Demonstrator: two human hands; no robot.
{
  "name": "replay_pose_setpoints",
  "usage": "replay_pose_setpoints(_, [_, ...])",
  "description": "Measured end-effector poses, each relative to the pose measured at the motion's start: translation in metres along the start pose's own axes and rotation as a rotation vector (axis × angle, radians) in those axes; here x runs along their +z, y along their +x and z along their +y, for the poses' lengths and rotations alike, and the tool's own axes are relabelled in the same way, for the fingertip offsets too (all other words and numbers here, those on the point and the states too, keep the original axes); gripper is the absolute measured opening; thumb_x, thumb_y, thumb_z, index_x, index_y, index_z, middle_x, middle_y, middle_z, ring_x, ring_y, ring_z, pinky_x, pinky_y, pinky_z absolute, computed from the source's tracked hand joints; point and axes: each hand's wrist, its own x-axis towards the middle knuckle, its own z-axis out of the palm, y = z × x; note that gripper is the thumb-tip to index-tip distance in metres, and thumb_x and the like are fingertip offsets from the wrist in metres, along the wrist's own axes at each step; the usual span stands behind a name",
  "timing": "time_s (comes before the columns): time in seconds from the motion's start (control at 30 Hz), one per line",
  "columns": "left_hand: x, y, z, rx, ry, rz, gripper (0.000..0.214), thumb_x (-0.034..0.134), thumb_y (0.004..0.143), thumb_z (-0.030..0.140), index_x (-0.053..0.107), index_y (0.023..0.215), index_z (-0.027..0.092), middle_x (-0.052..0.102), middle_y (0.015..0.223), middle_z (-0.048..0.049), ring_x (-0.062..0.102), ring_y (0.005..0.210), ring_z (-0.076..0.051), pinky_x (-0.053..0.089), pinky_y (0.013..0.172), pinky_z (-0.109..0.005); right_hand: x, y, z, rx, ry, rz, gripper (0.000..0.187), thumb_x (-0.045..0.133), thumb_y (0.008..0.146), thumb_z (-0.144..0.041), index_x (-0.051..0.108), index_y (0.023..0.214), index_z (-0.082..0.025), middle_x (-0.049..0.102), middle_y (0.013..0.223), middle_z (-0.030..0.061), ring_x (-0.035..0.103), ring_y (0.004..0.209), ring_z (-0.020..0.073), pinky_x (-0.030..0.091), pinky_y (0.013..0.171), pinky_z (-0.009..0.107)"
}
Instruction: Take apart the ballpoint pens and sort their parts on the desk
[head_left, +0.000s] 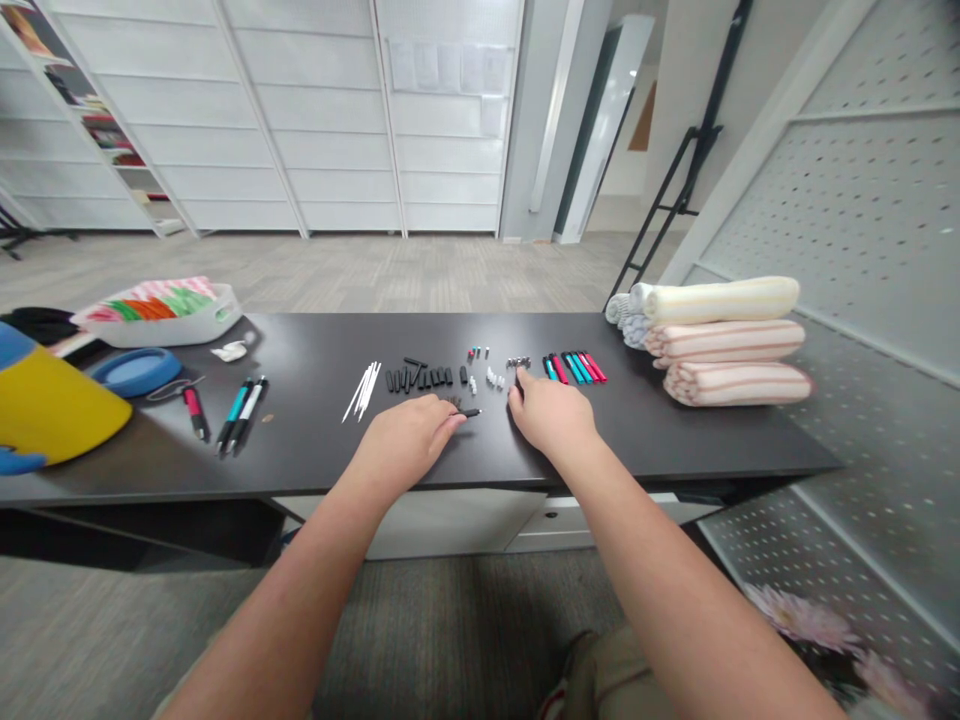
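My left hand (409, 435) is closed with thumb and fingers pinching a thin black pen part (470, 412) just above the dark table. My right hand (553, 410) rests low over the table, index finger stretched to a row of small metal pen pieces (517, 361), touching or nearly touching them; its palm side is hidden. Black pen grips (435, 377) lie beyond my left hand. White refills (363, 390) are spread to their left. Between my hands sit small white pieces (494, 379) and tiny coloured caps (477, 352). Coloured pen barrels (576, 367) lie right of my right hand.
Rolled towels (731, 340) are stacked at the right end of the table (315, 450). Leftward lie assembled pens (241, 415), a blue ring-shaped item (136, 372), a white basket (176, 328) and a yellow-and-blue object (64, 405). A perforated panel (862, 230) stands at right.
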Motion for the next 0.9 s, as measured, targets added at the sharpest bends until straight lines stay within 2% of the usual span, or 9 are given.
replay_pose_setpoints(0.13, [0.000,0.000,0.000,-0.004,0.008,-0.003,0.036,0.041,0.110,0.041,0.070,0.107,0.019,0.073,0.105,-0.0065,0.070,0.101,-0.022,0.051,0.088,-0.033,-0.001,-0.001,0.002,-0.031,0.000,0.012,0.049,0.035,0.106,-0.044,0.056,0.148,-0.028,0.076,0.116,0.0159,0.074,0.100,0.0334,0.056,0.083,0.045])
replay_pose_setpoints(0.33, [0.003,-0.001,-0.001,0.004,0.010,0.017,0.037,0.040,0.110,0.041,0.070,0.107,0.020,0.073,0.104,-0.0063,0.069,0.098,-0.022,0.051,0.084,-0.033,-0.004,0.009,0.006,-0.056,-0.010,-0.046,0.051,0.035,0.106,-0.043,0.053,0.152,-0.031,0.077,0.112,0.0150,0.074,0.103,0.0329,0.055,0.086,0.044])
replay_pose_setpoints(0.9, [0.005,0.000,-0.004,0.015,0.008,0.019,0.037,0.039,0.110,0.042,0.070,0.108,0.021,0.073,0.105,-0.0057,0.070,0.099,-0.022,0.051,0.085,-0.033,-0.007,0.006,0.002,0.008,0.002,-0.029,0.048,0.039,0.105,-0.044,0.058,0.145,-0.026,0.077,0.110,0.0158,0.074,0.099,0.0319,0.056,0.083,0.041])
